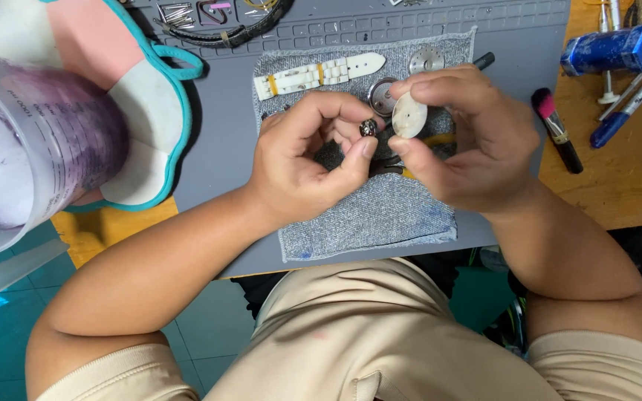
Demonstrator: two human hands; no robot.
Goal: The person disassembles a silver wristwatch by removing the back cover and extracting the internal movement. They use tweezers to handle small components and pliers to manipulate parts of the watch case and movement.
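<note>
Pale round dial in right hand; one dark part in left hand.

Two bare hands work above one grey cloth square: the left hand pinches one small dark metal part, the right hand one pale round dial. On the cloth lie one white watch strap, one round case and one toothed metal disc. Right of the cloth lies one pink-tipped brush, left of it one clear measuring jug.
</note>
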